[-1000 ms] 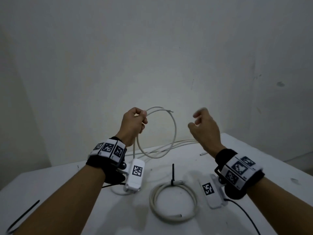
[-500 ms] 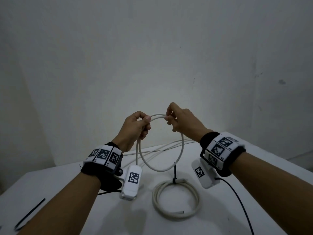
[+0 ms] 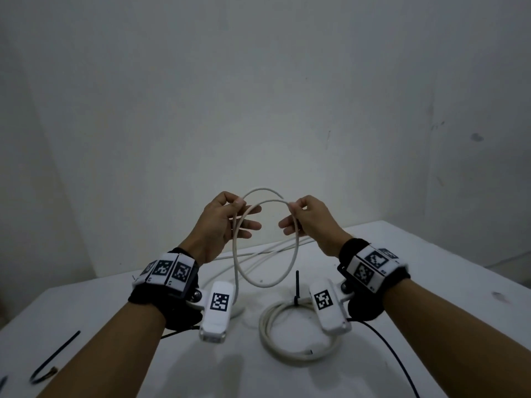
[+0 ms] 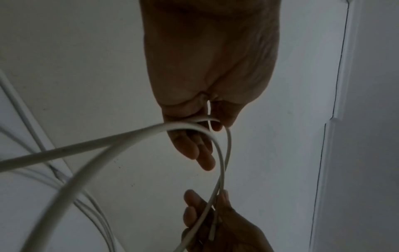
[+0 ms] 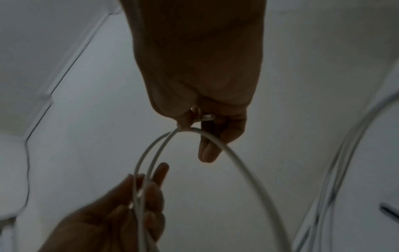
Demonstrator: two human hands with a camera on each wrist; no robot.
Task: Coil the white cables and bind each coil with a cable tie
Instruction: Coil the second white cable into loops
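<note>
Above the table I hold a white cable [image 3: 290,265] in two loose turns. My left hand [image 3: 239,203] pinches the turns at the upper left between thumb and forefinger, its other fingers spread. My right hand [image 3: 290,206] pinches them at the upper right. The left wrist view shows the left hand [image 4: 210,122] on the cable [image 4: 121,138] with the right hand [image 4: 218,220] below. In the right wrist view the right hand [image 5: 194,122] grips the cable [image 5: 237,163] opposite the left hand [image 5: 138,201]. A bound white coil [image 3: 267,337] with a black cable tie [image 3: 297,285] lies on the table.
The white table [image 3: 100,305] stands against a bare wall. More loose white cable [image 3: 267,249] trails along its back edge. A spare black cable tie [image 3: 56,354] lies at the front left. A thin black wire [image 3: 393,354] runs from my right wrist.
My right hand swung in from the right and took hold of the cable next to my left hand. The hands then drew apart, and the single loop became two turns.
</note>
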